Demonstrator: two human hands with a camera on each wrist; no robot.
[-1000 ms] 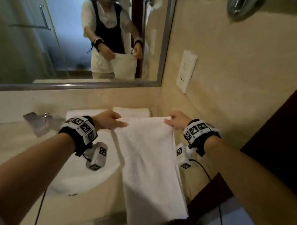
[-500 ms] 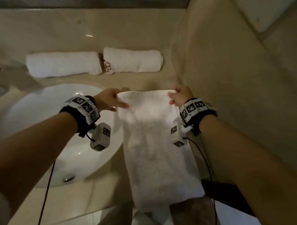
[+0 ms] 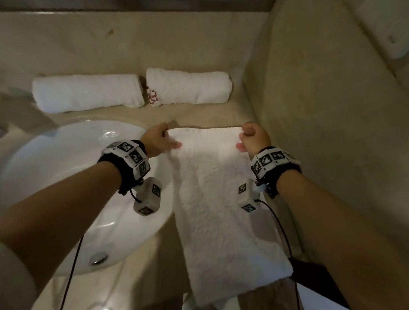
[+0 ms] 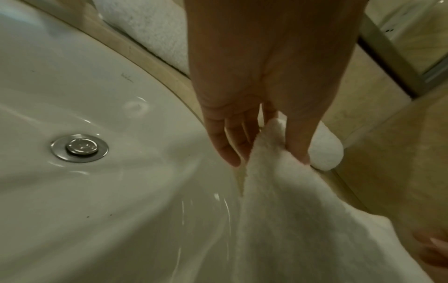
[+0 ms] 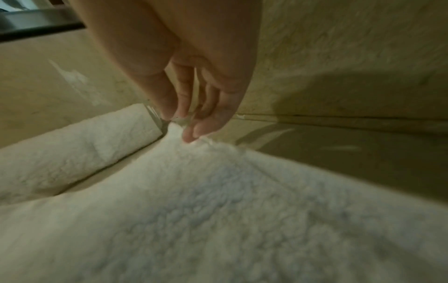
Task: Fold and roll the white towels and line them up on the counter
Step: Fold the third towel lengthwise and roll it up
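the folded towel (image 3: 218, 202) lies in a long strip on the worktop (image 3: 200, 118) to the right of the sink (image 3: 64, 184), its near end hanging over the front edge. the left hand (image 3: 156, 138) pinches the far left corner between thumb and fingers, a narrow grip on the cloth, and the right hand (image 3: 252, 138) pinches the far right corner the same way, so the far edge runs fairly straight between them. two rolled towels (image 3: 89, 92) already lie end to end along the back wall, just beyond that edge. the step in hand looks like setting the strip down flat before rolling. to do it well, keep even tension between both corners so the far edge lands square, keep the left side off the sink rim, and smooth out wrinkles before the first turn. a tight, even first turn matters most, since a loose start would likely make a cone rather than a roll matching the two behind. the overhanging end may drag the strip askew, so it is best drawn up as the roll goes.
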